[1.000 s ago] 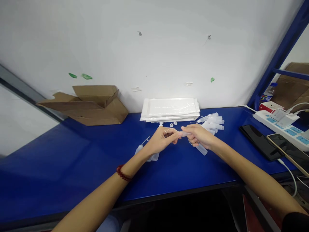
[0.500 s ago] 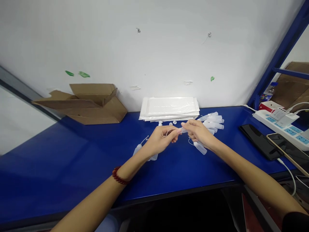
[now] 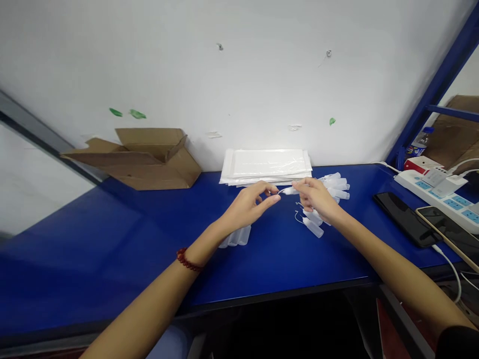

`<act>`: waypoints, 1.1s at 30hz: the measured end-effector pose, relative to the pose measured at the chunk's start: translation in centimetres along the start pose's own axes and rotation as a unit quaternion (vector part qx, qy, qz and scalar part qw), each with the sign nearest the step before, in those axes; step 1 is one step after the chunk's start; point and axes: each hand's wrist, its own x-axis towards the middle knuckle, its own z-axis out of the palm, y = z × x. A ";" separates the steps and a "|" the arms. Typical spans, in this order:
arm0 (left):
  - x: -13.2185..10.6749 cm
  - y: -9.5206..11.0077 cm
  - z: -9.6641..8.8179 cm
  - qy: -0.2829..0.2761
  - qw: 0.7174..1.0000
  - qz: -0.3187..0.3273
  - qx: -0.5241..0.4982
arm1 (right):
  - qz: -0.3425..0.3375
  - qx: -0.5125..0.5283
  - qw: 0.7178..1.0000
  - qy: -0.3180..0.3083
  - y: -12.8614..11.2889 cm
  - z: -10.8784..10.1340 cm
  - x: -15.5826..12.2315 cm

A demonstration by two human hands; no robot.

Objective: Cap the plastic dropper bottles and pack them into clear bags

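In front of me, my right hand (image 3: 312,197) pinches a small translucent squeeze bottle (image 3: 289,191), its narrow end pointing left. A thin white strap reaches from that end to my left hand (image 3: 256,202), whose thumb and fingertips close around the strap's tip. Whatever cap is on the tip is hidden by the fingers. Several similar bottles (image 3: 339,187) lie piled just beyond my right hand. Below that hand rest a few more, the nearest bottle (image 3: 313,228) with its strap curling out. Another row of bottles (image 3: 239,236) is partly covered by my left wrist.
A stack of white packets (image 3: 267,164) lies against the wall. An opened cardboard box (image 3: 157,169) stands at the back left of the blue table (image 3: 112,239). On the right are a black phone (image 3: 406,219), a second phone (image 3: 445,229) and a power strip (image 3: 452,202) with cables.
My hands have drawn slightly apart and raised the bottle a little, exposing its narrow end and strap. The view has shifted slightly, uncovering more bottles below my right hand.
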 end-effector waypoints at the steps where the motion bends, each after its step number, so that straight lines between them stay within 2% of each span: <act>1: 0.1 -0.7 -0.3 0.006 1.000 -0.005 0.025 | -0.039 -0.055 0.997 0.041 0.0 -0.2 0.1; 3: 0.4 -2.2 -0.8 0.005 0.997 0.014 0.080 | -0.111 -0.192 0.969 0.109 -0.1 -0.8 0.5; 5: 0.5 -3.6 -1.0 -0.002 0.993 0.020 0.113 | -0.158 -0.332 0.918 0.148 0.0 -1.5 1.0; 9: 0.5 -5.6 -0.7 -0.043 0.987 0.017 0.157 | -0.167 -0.538 0.811 0.160 0.5 -2.0 1.4; 12: 0.5 -6.4 -0.3 -0.077 0.983 0.024 0.167 | -0.163 -0.627 0.745 0.160 0.8 -1.9 1.4; 16: 0.5 -6.9 -0.1 -0.122 0.978 0.018 0.167 | -0.165 -0.687 0.688 0.164 0.9 -1.6 1.2; 21: 0.6 -6.9 -0.2 -0.147 0.974 0.014 0.170 | -0.152 -0.716 0.663 0.157 1.0 -1.6 1.2; 28: 0.6 -7.2 0.1 -0.137 0.979 0.011 0.152 | -0.156 -0.723 0.652 0.167 1.3 -1.8 1.3; 33: 0.7 -7.3 0.1 -0.141 0.978 0.007 0.155 | -0.153 -0.721 0.656 0.165 1.1 -1.9 1.3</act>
